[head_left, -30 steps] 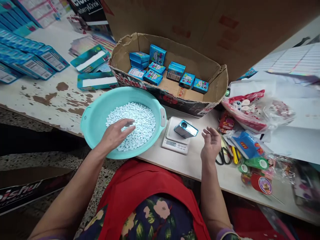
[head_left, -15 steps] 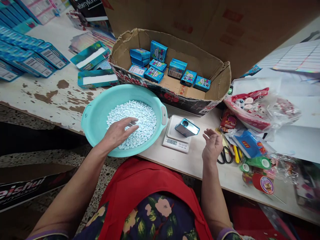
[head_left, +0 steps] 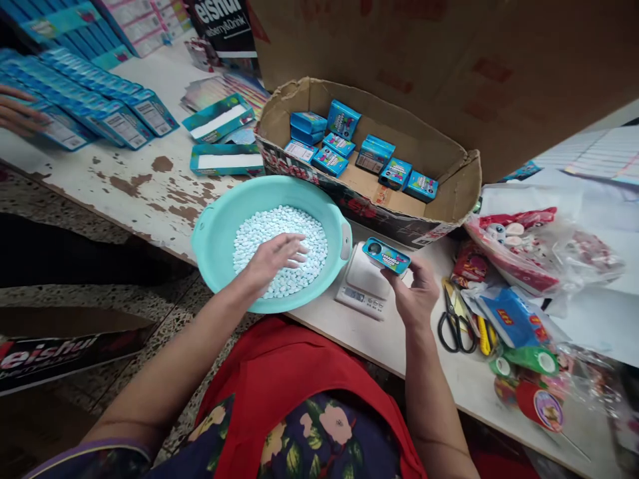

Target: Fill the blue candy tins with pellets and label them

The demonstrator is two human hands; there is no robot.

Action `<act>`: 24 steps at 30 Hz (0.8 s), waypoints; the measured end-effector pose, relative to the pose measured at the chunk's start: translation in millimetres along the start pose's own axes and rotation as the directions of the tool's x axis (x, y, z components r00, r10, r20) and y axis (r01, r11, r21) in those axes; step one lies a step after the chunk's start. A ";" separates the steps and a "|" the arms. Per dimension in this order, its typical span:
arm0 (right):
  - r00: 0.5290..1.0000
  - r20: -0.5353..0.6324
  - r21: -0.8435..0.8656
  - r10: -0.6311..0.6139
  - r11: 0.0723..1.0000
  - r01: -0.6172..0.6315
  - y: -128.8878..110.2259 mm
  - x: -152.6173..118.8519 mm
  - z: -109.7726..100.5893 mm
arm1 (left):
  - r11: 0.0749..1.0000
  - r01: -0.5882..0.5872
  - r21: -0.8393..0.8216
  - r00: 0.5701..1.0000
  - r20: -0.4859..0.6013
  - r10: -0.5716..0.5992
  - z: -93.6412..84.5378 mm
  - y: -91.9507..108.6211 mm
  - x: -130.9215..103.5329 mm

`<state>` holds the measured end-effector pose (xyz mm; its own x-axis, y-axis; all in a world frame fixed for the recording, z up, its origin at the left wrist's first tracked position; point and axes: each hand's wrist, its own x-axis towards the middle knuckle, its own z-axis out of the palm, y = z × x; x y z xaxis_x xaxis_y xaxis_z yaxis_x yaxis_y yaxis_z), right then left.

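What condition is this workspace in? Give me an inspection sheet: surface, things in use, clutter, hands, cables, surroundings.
Surface: white table, with brown worn patches at left.
Things in use: blue container above the scale; teal basin of small pale pieces; carton holding blue packs.
Clutter: scissors, green tape and plastic bag at right.
Hands: right hand grips the blue container; left hand is open over the pieces.
Cables: nothing seen.
Surroundings: another person's hand by stacked blue boxes, far left.
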<state>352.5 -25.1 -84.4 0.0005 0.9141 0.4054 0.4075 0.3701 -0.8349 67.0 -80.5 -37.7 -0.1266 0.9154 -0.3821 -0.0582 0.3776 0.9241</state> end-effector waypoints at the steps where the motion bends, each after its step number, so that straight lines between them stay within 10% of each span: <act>1: 0.995 0.022 -0.023 -0.099 0.995 0.100 -14.0 8.4 3.3 | 0.977 0.055 -0.206 0.998 0.009 -0.055 7.8 2.9 2.9; 8: 0.785 0.361 -0.169 -0.504 0.792 0.586 -68.4 46.4 56.5 | 0.677 0.158 -0.719 0.964 -0.035 -0.262 35.6 24.1 29.2; 24: 0.832 0.285 -0.128 -0.477 0.841 0.526 -67.2 46.7 74.2 | 0.571 0.108 -0.814 0.958 -0.069 -0.279 25.2 22.2 29.2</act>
<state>257.4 5.1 -36.9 -0.4539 0.6311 0.6290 0.4594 0.7706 -0.4417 87.0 -41.9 -28.1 -0.1732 0.7620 -0.6240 -0.8530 0.2007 0.4818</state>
